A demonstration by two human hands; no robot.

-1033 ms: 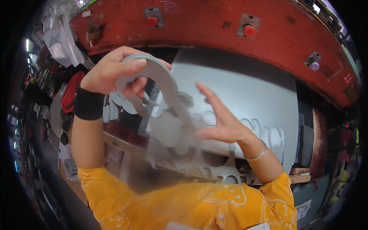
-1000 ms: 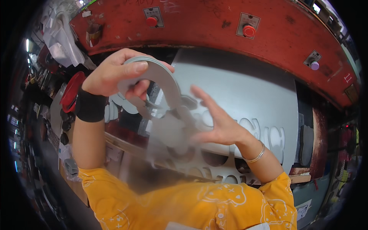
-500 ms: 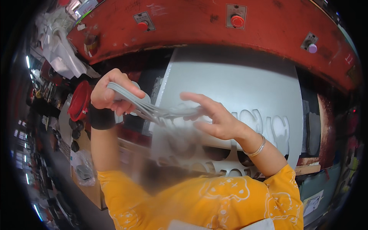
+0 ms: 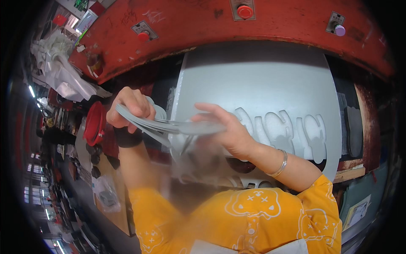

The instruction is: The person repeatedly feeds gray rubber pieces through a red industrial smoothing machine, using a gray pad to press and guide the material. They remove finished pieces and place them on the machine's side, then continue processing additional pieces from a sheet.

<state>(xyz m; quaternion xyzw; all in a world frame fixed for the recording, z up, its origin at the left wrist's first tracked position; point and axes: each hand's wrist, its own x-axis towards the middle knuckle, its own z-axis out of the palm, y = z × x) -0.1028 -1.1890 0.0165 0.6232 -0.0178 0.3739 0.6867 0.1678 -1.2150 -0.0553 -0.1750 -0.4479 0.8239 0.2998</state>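
Note:
My left hand is closed round one end of a stack of thin, curved grey cut-out sheet pieces, which fan apart toward the middle. Around their other end curls my right hand, its index finger stretched over them and its thumb hidden. Below the pieces hangs a grey, motion-smeared part of sheet. Under and beyond both hands lies a large pale grey sheet. Curved shapes are cut along its near right part, and dark gaps show nearer my body.
A red machine beam with a red push button spans the far side. At left are a red round container, clear plastic bags and a bench. Dark pads lie at the right.
My left hand has shifted slightly right and down with the stack, turning it more level. My right hand stays at the other end. The view has tilted, so the beam sits higher.

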